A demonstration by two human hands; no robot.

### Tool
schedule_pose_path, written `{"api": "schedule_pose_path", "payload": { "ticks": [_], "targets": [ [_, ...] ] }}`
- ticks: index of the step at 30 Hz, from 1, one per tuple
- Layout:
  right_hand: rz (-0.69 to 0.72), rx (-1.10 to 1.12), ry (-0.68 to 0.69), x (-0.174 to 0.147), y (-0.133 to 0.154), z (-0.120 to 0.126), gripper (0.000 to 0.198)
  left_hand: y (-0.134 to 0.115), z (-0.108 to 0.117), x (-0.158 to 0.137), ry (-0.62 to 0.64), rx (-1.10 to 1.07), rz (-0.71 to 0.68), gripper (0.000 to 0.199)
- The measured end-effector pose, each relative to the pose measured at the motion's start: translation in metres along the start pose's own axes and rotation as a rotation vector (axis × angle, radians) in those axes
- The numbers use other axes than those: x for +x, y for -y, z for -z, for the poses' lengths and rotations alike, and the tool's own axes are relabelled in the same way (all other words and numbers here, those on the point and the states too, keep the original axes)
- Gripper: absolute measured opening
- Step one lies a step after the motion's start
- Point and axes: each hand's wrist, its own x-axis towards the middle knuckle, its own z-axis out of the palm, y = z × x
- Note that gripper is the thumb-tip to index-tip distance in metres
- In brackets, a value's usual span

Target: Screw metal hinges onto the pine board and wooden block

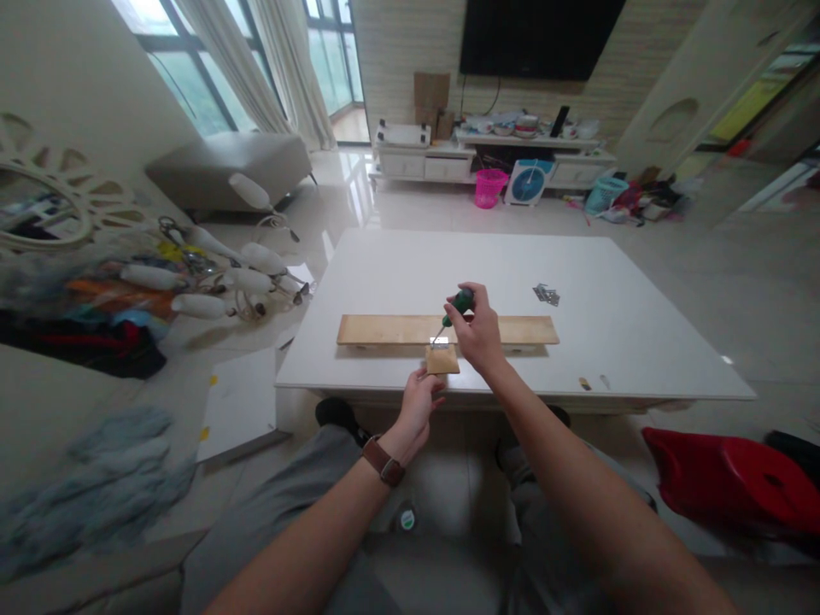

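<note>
My right hand is closed around the green handle of a screwdriver. The shaft slants down to the left, its tip at a small metal hinge. That hinge lies where a long wooden board meets a short wooden piece at the board's front edge. From below, my left hand grips the short piece at its near left side, some fingers hidden beneath it. On the white table, several more metal hinges lie in a pile to the right.
Two small items, one a brownish piece, lie near the table's front right edge. A red stool stands at the right. On the left floor are a white panel and a lamp with several white shades.
</note>
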Motion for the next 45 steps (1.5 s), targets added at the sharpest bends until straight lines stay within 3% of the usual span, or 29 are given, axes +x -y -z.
{"api": "schedule_pose_path", "payload": {
  "ticks": [10,26,45],
  "targets": [
    [0.021,-0.022,0.026,0.0021,0.0025,-0.0007,0.037,0.0054,0.0005,-0.0046,0.025,-0.058,0.017,0.041],
    [0.087,-0.036,0.070,-0.0028,0.0035,-0.0036,0.034,0.0018,0.0047,-0.0062,0.059,-0.123,0.033,0.020],
    [0.124,-0.047,0.090,-0.0048,0.0045,-0.0029,0.031,0.0013,0.0043,-0.0057,0.063,-0.139,0.049,0.020]
  ]
}}
